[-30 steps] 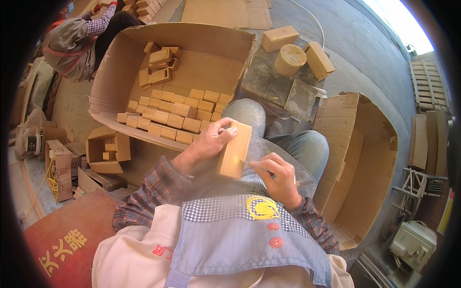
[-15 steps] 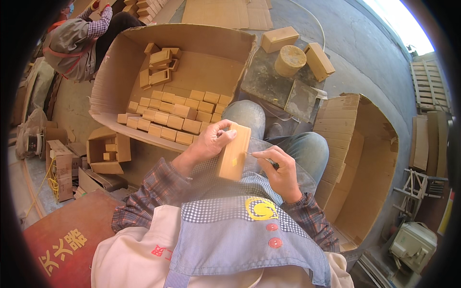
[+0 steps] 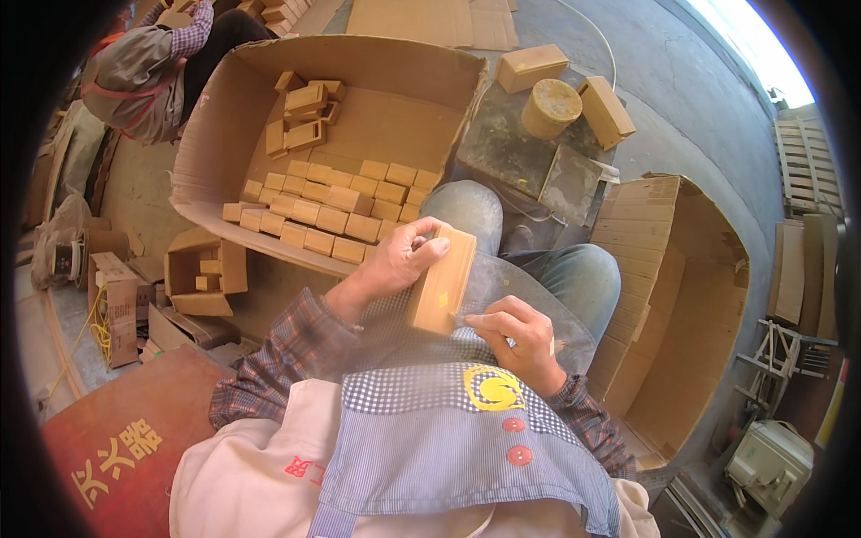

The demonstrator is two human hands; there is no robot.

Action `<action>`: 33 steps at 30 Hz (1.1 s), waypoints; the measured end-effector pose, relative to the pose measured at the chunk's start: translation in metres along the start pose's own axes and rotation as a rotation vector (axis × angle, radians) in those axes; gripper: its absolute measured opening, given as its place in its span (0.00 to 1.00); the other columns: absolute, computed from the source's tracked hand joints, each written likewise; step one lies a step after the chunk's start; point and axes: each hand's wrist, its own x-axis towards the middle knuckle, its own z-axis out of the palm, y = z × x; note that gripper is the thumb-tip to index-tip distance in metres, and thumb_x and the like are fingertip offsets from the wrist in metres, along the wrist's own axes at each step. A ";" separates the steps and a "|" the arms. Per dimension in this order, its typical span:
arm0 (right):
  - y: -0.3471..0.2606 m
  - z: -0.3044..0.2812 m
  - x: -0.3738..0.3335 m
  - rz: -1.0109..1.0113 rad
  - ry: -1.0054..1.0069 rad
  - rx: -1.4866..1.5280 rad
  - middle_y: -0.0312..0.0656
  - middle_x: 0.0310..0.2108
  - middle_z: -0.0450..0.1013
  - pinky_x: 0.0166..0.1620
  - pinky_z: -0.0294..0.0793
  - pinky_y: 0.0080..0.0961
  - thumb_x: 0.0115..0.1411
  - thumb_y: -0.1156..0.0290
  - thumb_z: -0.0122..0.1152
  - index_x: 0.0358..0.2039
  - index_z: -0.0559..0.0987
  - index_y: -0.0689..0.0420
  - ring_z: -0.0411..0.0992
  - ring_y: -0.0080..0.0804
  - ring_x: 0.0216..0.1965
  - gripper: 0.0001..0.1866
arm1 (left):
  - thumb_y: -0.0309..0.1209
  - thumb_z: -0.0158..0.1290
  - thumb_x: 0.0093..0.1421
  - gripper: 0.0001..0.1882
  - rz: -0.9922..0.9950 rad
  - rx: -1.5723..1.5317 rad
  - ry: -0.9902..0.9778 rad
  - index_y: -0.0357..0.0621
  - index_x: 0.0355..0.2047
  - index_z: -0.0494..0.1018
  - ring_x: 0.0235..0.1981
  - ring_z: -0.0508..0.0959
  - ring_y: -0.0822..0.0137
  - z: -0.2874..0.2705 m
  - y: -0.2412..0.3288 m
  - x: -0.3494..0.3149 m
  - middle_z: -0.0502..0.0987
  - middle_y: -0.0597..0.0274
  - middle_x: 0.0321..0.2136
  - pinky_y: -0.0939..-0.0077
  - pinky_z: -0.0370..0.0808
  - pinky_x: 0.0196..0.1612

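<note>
A big cardboard box (image 3: pixel 377 117) lies open ahead of the knees, with rows of small wooden blocks (image 3: pixel 327 208) laid flat on its floor and a looser pile toward the back. A second, empty box (image 3: pixel 682 305) stands at the right. Beyond the knees a dark slab (image 3: pixel 529 143) carries a round wooden cylinder (image 3: pixel 551 106) and two larger blocks.

On the lap, the left hand (image 3: pixel 395 264) has its grip closed round the upper end of a wooden block (image 3: pixel 441 282), held upright and tilted. The right hand (image 3: pixel 520 336) is curled shut just beside the block's lower corner; whether it pinches a small tool I cannot tell.

Over the last second the right hand has slid from the block's lower edge a little outward and down, while the block has barely shifted; the work on that edge looks ongoing, not finished.
</note>
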 end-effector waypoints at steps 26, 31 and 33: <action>0.002 0.014 -0.021 -0.078 0.057 0.029 0.36 0.29 0.76 0.30 0.78 0.26 0.51 0.77 0.78 0.37 0.88 0.52 0.77 0.32 0.28 0.12 | 0.43 0.55 0.71 0.20 0.006 -0.035 -0.003 0.41 0.53 0.76 0.38 0.77 0.79 0.000 -0.002 0.000 0.81 0.64 0.36 0.78 0.77 0.42; 0.004 0.016 -0.020 0.032 0.080 0.034 0.34 0.29 0.76 0.31 0.79 0.28 0.50 0.75 0.78 0.37 0.88 0.50 0.77 0.32 0.28 0.12 | 0.44 0.56 0.71 0.21 -0.003 -0.053 -0.007 0.41 0.53 0.76 0.38 0.77 0.78 0.000 -0.002 0.000 0.81 0.64 0.36 0.77 0.77 0.43; 0.004 0.016 -0.019 -0.051 0.096 -0.007 0.35 0.29 0.76 0.31 0.79 0.28 0.51 0.76 0.77 0.37 0.88 0.51 0.77 0.32 0.29 0.12 | 0.44 0.56 0.71 0.21 -0.008 -0.063 -0.007 0.41 0.53 0.76 0.38 0.77 0.78 0.000 -0.002 0.000 0.81 0.64 0.36 0.77 0.78 0.43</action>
